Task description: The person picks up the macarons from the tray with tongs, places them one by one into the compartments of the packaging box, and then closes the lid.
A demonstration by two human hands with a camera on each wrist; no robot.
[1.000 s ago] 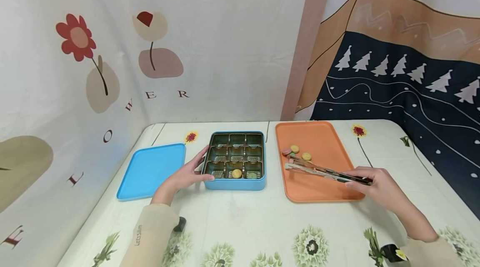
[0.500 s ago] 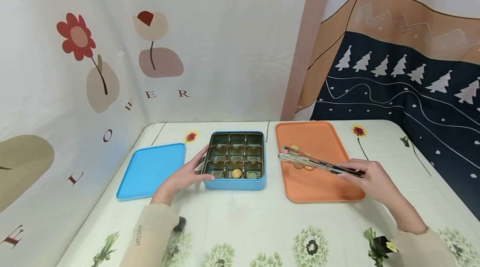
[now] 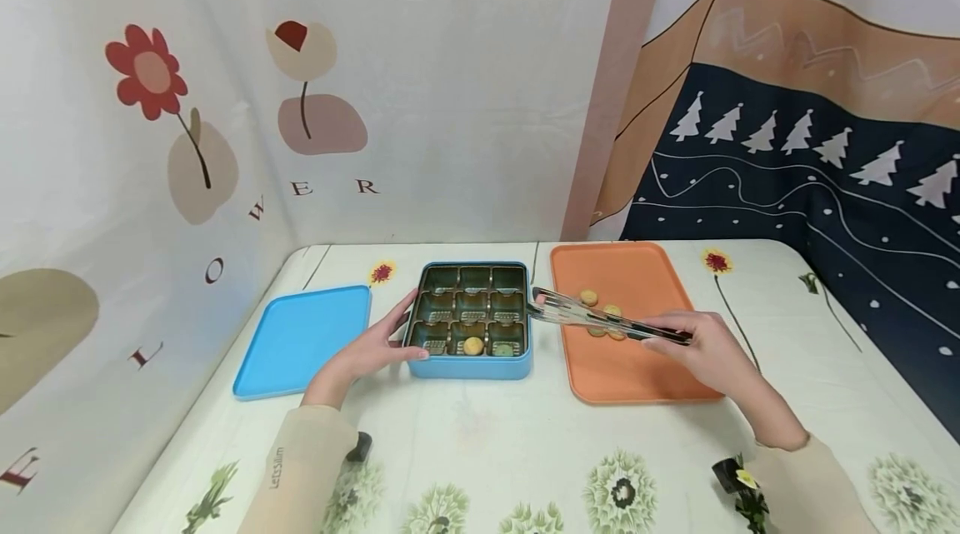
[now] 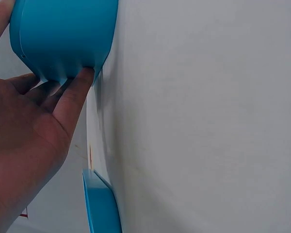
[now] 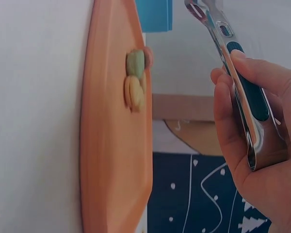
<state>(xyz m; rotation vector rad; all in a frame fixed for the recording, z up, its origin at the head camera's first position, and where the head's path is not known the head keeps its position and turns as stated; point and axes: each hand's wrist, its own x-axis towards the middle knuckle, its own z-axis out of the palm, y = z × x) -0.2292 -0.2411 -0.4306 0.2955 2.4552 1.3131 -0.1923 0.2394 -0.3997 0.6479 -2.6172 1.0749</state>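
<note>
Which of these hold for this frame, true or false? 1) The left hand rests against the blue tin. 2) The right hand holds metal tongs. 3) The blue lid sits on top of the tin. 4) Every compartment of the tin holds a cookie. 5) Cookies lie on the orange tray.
1) True: the left hand touches the near left corner of the blue tin.
2) True: the right hand grips the tongs, whose tips are near the tin's right edge.
3) False: the blue lid lies flat on the table, left of the tin.
4) False: only two cookies show, in the near row; the other compartments look empty.
5) True: several cookies lie on the orange tray.
</note>
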